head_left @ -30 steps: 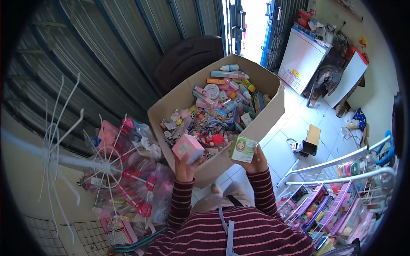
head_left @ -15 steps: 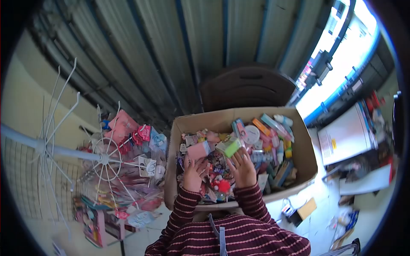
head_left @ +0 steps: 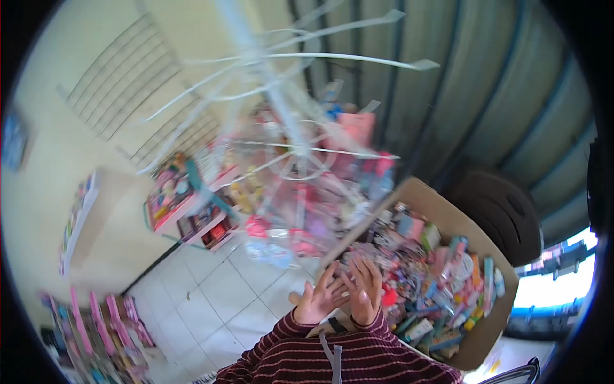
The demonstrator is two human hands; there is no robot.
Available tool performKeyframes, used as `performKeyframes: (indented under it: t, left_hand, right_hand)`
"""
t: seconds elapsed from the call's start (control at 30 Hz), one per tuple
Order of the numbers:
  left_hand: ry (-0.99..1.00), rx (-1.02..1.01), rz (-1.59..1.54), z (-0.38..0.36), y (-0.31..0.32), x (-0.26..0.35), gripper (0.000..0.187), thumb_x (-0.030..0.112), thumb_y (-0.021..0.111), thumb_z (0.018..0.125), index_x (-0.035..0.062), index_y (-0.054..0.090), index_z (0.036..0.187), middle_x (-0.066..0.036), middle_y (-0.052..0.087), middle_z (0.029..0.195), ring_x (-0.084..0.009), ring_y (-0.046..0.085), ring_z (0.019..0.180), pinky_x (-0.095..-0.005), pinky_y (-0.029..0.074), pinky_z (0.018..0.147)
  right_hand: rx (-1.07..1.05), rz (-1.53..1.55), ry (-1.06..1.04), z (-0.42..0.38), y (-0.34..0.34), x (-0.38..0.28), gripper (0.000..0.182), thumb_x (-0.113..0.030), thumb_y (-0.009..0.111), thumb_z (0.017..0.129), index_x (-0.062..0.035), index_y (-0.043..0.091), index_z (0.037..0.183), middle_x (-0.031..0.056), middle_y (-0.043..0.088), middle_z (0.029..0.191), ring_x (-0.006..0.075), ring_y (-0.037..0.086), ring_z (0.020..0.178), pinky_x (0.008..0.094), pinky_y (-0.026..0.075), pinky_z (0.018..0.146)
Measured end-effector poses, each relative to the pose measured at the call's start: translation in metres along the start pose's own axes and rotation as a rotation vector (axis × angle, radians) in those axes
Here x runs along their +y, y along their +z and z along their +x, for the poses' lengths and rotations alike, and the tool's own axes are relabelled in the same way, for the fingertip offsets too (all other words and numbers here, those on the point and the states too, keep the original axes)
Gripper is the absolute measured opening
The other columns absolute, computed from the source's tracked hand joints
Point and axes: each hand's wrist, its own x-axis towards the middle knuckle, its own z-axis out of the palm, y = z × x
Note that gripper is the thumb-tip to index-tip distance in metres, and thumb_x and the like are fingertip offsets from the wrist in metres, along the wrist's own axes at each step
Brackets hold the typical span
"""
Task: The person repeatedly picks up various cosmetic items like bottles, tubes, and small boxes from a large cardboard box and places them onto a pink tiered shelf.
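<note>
The shirt is maroon with thin pink stripes. The box is brown, the chair dark brown, the floor white.

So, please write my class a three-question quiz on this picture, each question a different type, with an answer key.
1. Multiple choice: What do the left hand and right hand hold?
A) A green packet each
B) Nothing
C) A pink box between them

2. True or false: The fluffy red item lies inside the cardboard box.

3. Fill in the blank: Beyond the cardboard box, beside the ribbed metal shutter, is a dark ____.

Key: 1. B; 2. True; 3. chair
</note>
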Motion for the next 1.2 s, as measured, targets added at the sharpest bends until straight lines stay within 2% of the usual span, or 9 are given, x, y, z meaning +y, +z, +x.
performKeyframes:
  t: [0.13, 0.27, 0.4, 0.5, 0.6, 0.67, 0.8, 0.9, 1.2]
  left_hand:
    - [0.198, 0.031, 0.054, -0.071, -0.034, 0.056, 0.084, 0.069, 0.023, 0.062, 0.0166, -0.003, 0.123, -0.014, 0.012, 0.126, -0.0257, 0.017, 0.114, -0.0436, 0.020, 0.089]
    - [0.403, 0.188, 0.139, -0.138, -0.088, 0.092, 0.083, 0.067, 0.027, 0.063, 0.0164, -0.002, 0.123, -0.012, 0.016, 0.124, -0.0241, 0.022, 0.111, -0.0427, 0.023, 0.086]
    - [0.653, 0.371, 0.144, -0.207, -0.126, 0.122, 0.078, 0.064, 0.028, 0.066, 0.0183, 0.000, 0.123, -0.009, 0.018, 0.123, -0.0217, 0.028, 0.106, -0.0403, 0.028, 0.083]
    - [0.792, 0.525, 0.149, -0.246, -0.152, 0.134, 0.075, 0.062, 0.029, 0.067, 0.0201, 0.000, 0.122, -0.008, 0.017, 0.123, -0.0211, 0.030, 0.103, -0.0398, 0.030, 0.081]
    - [0.919, 0.648, 0.112, -0.279, -0.176, 0.144, 0.076, 0.062, 0.033, 0.066, 0.0215, -0.001, 0.122, -0.009, 0.017, 0.122, -0.0212, 0.033, 0.099, -0.0413, 0.031, 0.079]
    - [1.018, 0.749, 0.217, -0.296, -0.189, 0.148, 0.079, 0.064, 0.029, 0.066, 0.0190, -0.003, 0.122, -0.009, 0.017, 0.122, -0.0227, 0.029, 0.105, -0.0424, 0.029, 0.082]
    - [1.147, 1.024, 0.165, -0.333, -0.222, 0.163, 0.088, 0.066, 0.040, 0.059, 0.0214, -0.004, 0.122, -0.009, 0.017, 0.121, -0.0198, 0.036, 0.096, -0.0394, 0.034, 0.076]
    - [1.233, 1.151, 0.178, -0.362, -0.248, 0.181, 0.081, 0.064, 0.033, 0.064, 0.0204, -0.003, 0.122, -0.008, 0.017, 0.121, -0.0204, 0.034, 0.098, -0.0411, 0.029, 0.081]
    - [1.382, 1.376, 0.140, -0.451, -0.315, 0.280, 0.087, 0.066, 0.037, 0.060, 0.0191, -0.002, 0.122, -0.008, 0.018, 0.119, -0.0201, 0.034, 0.095, -0.0401, 0.031, 0.079]
  right_hand:
    - [-0.263, -0.077, 0.004, -0.007, 0.054, 0.055, 0.066, -0.024, 0.052, 0.068, -0.0001, 0.014, 0.116, 0.0248, 0.020, 0.118, 0.0325, 0.026, 0.109, 0.0410, 0.028, 0.086]
    - [-0.597, 0.009, 0.110, -0.007, 0.118, 0.129, 0.064, -0.023, 0.053, 0.068, 0.0001, 0.016, 0.115, 0.0253, 0.019, 0.119, 0.0330, 0.024, 0.110, 0.0423, 0.029, 0.085]
    - [-0.666, 0.231, 0.462, -0.021, 0.194, 0.188, 0.062, -0.024, 0.051, 0.071, -0.0008, 0.015, 0.116, 0.0237, 0.014, 0.121, 0.0325, 0.019, 0.112, 0.0447, 0.030, 0.085]
    - [-0.825, 0.282, 0.464, -0.032, 0.232, 0.232, 0.063, -0.023, 0.052, 0.071, -0.0012, 0.013, 0.116, 0.0230, 0.015, 0.121, 0.0316, 0.019, 0.113, 0.0449, 0.030, 0.085]
    - [-0.927, 0.327, 0.629, -0.045, 0.263, 0.273, 0.063, -0.021, 0.053, 0.070, -0.0016, 0.014, 0.116, 0.0227, 0.015, 0.121, 0.0316, 0.019, 0.113, 0.0449, 0.030, 0.085]
    - [-1.006, 0.326, 0.698, -0.051, 0.281, 0.306, 0.063, -0.021, 0.054, 0.070, -0.0018, 0.015, 0.116, 0.0225, 0.016, 0.121, 0.0316, 0.020, 0.112, 0.0447, 0.031, 0.084]
    - [-1.116, 0.357, 0.877, -0.066, 0.327, 0.369, 0.062, -0.020, 0.054, 0.069, -0.0024, 0.017, 0.115, 0.0219, 0.017, 0.120, 0.0315, 0.021, 0.112, 0.0433, 0.034, 0.082]
    - [-1.192, 0.364, 0.983, -0.080, 0.364, 0.408, 0.062, -0.021, 0.056, 0.068, -0.0032, 0.018, 0.114, 0.0209, 0.018, 0.120, 0.0305, 0.022, 0.111, 0.0411, 0.036, 0.081]
    - [-1.337, 0.333, 1.179, -0.094, 0.487, 0.520, 0.063, -0.021, 0.059, 0.065, -0.0060, 0.022, 0.113, 0.0192, 0.019, 0.119, 0.0285, 0.024, 0.110, 0.0404, 0.036, 0.081]
